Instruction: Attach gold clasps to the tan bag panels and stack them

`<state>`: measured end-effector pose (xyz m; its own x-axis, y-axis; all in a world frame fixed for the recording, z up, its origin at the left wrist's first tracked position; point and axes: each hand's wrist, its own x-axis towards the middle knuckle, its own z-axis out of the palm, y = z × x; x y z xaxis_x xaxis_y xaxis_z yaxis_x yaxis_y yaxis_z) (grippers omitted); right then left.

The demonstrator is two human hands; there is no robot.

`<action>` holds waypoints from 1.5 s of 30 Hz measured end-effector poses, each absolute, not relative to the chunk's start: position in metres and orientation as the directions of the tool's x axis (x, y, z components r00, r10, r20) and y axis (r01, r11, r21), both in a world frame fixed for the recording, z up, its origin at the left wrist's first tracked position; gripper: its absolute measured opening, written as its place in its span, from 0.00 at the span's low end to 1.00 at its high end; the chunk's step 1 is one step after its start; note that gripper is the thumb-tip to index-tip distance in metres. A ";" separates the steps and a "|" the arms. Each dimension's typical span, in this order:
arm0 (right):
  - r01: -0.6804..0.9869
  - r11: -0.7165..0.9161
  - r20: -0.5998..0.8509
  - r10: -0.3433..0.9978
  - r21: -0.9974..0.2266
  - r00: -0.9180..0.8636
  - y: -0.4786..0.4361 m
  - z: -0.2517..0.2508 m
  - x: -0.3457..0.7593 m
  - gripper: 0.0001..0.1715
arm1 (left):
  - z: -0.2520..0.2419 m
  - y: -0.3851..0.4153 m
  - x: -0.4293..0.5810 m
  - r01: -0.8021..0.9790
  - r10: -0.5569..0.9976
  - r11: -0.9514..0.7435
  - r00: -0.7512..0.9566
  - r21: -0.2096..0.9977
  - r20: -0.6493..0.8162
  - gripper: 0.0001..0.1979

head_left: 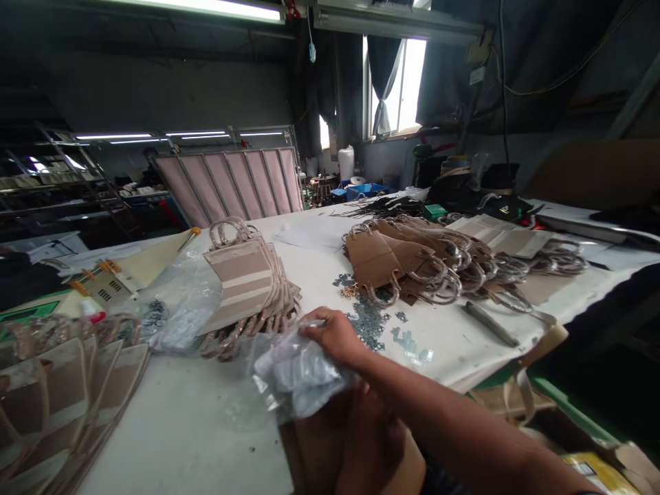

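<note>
My right hand [335, 337] is closed on the top of a clear plastic bag [304, 375] with pale grey-white contents that I cannot make out. Below it, in shadow and partly behind my right forearm, my left hand [368, 436] grips a brown bag panel [314, 447] at the table's near edge. Just beyond my right hand lie scattered small metal plates [368, 323] and a little heap of gold-coloured pieces [349, 291]. To the left of that hand is a fanned stack of beige striped bag panels [247, 275] with plastic-wrapped handles.
More striped panels [67, 399] stand at the near left. Brown panels with wrapped handles [412, 254] are piled at the back right, near a grey bar-like tool [491, 323]. Another clear plastic bag [185, 323] lies left on the white table [180, 426]. An open box [562, 426] is below right.
</note>
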<state>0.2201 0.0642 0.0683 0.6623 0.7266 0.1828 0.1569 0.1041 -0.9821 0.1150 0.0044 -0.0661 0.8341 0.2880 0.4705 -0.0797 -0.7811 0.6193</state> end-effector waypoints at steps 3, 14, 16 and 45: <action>0.151 0.070 0.158 0.678 -0.986 0.718 0.013 0.065 0.268 0.16 | -0.050 -0.004 0.107 -0.083 0.260 -0.802 0.843 0.592 0.471 0.07; 0.466 -0.336 0.260 0.508 -0.818 0.821 -0.119 0.075 0.400 0.28 | -0.028 -0.008 0.113 -0.109 0.237 -0.826 0.823 0.553 0.516 0.09; 0.528 -0.394 0.292 0.519 -0.752 0.803 -0.123 0.086 0.419 0.22 | -0.029 -0.008 0.115 -0.121 0.235 -0.825 0.815 0.553 0.529 0.09; 0.717 -0.570 0.602 0.426 -0.401 0.675 -0.138 0.233 0.479 0.16 | -0.028 -0.006 0.115 -0.114 0.208 -0.866 0.804 0.487 0.557 0.10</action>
<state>0.4791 -0.1382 0.2334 0.6754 0.4261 0.6018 0.7170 -0.5702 -0.4009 0.1148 -0.0056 -0.0279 0.8039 0.2079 0.5572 -0.1137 -0.8658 0.4872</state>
